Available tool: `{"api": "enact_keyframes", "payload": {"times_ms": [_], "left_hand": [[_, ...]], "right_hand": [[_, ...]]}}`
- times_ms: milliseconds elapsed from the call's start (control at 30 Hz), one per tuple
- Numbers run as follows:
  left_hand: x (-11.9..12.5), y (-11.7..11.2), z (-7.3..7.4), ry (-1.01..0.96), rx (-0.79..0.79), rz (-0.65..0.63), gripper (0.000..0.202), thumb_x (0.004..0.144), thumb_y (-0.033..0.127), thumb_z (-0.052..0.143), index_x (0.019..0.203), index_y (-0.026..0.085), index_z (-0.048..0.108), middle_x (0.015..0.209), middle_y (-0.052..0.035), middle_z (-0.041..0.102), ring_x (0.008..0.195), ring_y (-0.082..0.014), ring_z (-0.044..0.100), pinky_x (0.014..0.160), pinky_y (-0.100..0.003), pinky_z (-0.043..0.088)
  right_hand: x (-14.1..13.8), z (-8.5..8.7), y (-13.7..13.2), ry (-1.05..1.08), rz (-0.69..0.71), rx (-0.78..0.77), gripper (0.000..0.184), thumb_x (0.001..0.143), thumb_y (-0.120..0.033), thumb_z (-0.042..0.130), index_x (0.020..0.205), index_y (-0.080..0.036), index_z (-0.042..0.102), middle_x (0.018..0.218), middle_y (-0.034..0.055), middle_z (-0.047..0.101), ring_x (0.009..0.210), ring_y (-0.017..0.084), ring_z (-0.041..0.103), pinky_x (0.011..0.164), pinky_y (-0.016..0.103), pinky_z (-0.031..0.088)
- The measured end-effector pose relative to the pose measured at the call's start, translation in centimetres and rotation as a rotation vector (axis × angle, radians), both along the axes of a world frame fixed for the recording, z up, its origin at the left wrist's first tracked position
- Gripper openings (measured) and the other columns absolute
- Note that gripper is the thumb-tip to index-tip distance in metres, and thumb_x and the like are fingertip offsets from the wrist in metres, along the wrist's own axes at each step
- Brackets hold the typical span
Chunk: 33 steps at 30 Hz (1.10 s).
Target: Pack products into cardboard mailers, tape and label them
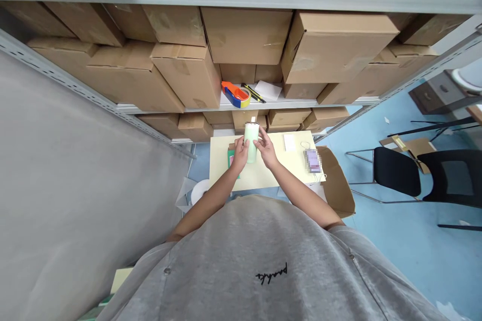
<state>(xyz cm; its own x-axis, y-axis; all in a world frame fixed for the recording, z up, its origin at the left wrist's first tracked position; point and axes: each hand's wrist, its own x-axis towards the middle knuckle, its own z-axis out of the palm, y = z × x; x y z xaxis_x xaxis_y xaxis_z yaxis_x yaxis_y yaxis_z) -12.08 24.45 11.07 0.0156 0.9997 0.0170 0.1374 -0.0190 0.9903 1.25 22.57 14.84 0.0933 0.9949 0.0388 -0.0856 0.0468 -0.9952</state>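
Gripping a pale green bottle [251, 141] with a small white tip, the person holds it upright over a pale yellow tabletop [263, 175]; whether its base touches the surface cannot be told. The left hand [239, 154] clasps it from the 9 o'clock side and the right hand [265, 148] from 3 o'clock, so the bottle is clamped between them. Just beside the left hand, at 8 o'clock, stands a green packet [231, 160]. At 3 o'clock on the tabletop lie a white card [289, 142] and, farther out, a blurred purple packet [312, 160]. A cardboard flap [336, 180] rises at 4 o'clock. At 12 o'clock, on a metal shelf [241, 106], sit an orange-and-blue tape dispenser [236, 94], a yellow-and-black marker [253, 93] and white paper [268, 91], below stacked cardboard cartons [244, 35]. Black chairs [396, 171] stand well apart at 3 o'clock, and a white roll [199, 191] lies at 8 o'clock.
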Motion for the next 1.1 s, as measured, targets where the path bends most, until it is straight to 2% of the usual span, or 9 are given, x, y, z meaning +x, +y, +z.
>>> {"api": "enact_keyframes", "payload": {"times_ms": [167,300,400,500,633,767,833,933,1100], "left_hand": [[0.0,-0.3,0.1,-0.157,0.012,-0.097,0.056,0.099,0.070,0.055,0.131,0.024,0.063,0.127,-0.0116,0.065,0.124,-0.0275,0.062,0.109,-0.043,0.051],[0.1,-0.9,0.0,-0.236,0.003,-0.064,0.052,0.102,0.069,0.051,0.131,0.026,0.058,0.131,-0.0106,0.067,0.121,-0.0260,0.065,0.105,-0.043,0.053],[0.1,-1.3,0.0,-0.155,-0.004,-0.030,0.048,0.106,0.066,0.043,0.125,0.026,0.062,0.130,-0.0098,0.068,0.124,-0.0257,0.063,0.110,-0.043,0.050],[0.1,-1.4,0.0,-0.120,-0.025,-0.042,0.050,0.108,0.064,0.038,0.129,0.026,0.064,0.131,-0.0095,0.067,0.128,-0.0258,0.060,0.112,-0.043,0.049],[-0.1,-1.1,-0.6,-0.058,-0.003,-0.079,0.051,0.099,0.066,0.058,0.131,0.027,0.068,0.129,-0.0105,0.063,0.133,-0.0288,0.057,0.117,-0.045,0.045],[-0.3,-0.9,-1.0,-0.150,0.022,-0.183,0.063,0.091,0.066,0.070,0.138,0.026,0.063,0.133,-0.0120,0.064,0.132,-0.0298,0.060,0.116,-0.048,0.046],[-0.5,-0.9,-1.0,-0.239,0.002,-0.221,0.067,0.092,0.067,0.069,0.143,0.026,0.056,0.138,-0.0131,0.065,0.131,-0.0283,0.062,0.114,-0.047,0.049],[-0.6,-1.2,-1.2,-0.309,-0.028,-0.239,0.061,0.097,0.067,0.061,0.143,0.027,0.053,0.141,-0.0123,0.065,0.131,-0.0273,0.063,0.113,-0.047,0.050],[-0.7,-1.3,-1.7,-0.153,-0.036,-0.163,0.050,0.104,0.062,0.051,0.143,0.031,0.060,0.143,-0.0089,0.059,0.142,-0.0276,0.053,0.120,-0.046,0.044]], "right_hand": [[0.5,0.0,0.2,0.002,-0.035,-0.022,0.086,0.081,-0.066,0.079,0.157,-0.035,0.054,0.157,0.0069,0.053,0.123,0.026,0.061,0.108,0.043,0.055],[0.8,-0.3,0.5,-0.027,-0.049,-0.059,0.075,0.084,-0.068,0.074,0.150,-0.034,0.061,0.149,0.0062,0.059,0.118,0.025,0.061,0.110,0.045,0.054],[0.7,-0.6,0.6,-0.009,-0.027,-0.047,0.076,0.082,-0.067,0.076,0.148,-0.032,0.061,0.145,0.0073,0.064,0.119,0.026,0.061,0.108,0.046,0.054],[0.4,-0.8,0.6,-0.011,-0.058,-0.038,0.081,0.079,-0.069,0.078,0.147,-0.029,0.059,0.143,0.0103,0.066,0.121,0.027,0.062,0.104,0.045,0.056],[0.4,-0.9,0.7,-0.050,-0.108,-0.050,0.088,0.075,-0.069,0.081,0.148,-0.028,0.057,0.142,0.0111,0.064,0.116,0.026,0.063,0.098,0.043,0.058],[0.8,-1.0,1.0,-0.034,-0.094,-0.079,0.077,0.079,-0.068,0.077,0.143,-0.028,0.064,0.142,0.0087,0.064,0.107,0.023,0.063,0.101,0.043,0.057],[1.1,-1.0,1.2,-0.028,-0.095,-0.089,0.073,0.080,-0.067,0.076,0.140,-0.028,0.066,0.139,0.0081,0.065,0.105,0.022,0.063,0.105,0.044,0.055],[1.2,-1.2,1.6,-0.025,-0.097,-0.090,0.074,0.077,-0.067,0.079,0.138,-0.027,0.066,0.136,0.0087,0.066,0.108,0.023,0.064,0.107,0.044,0.054],[0.7,-1.4,1.7,0.006,-0.085,-0.038,0.080,0.077,-0.065,0.083,0.142,-0.028,0.058,0.128,0.0096,0.071,0.119,0.026,0.065,0.111,0.048,0.051]]}}
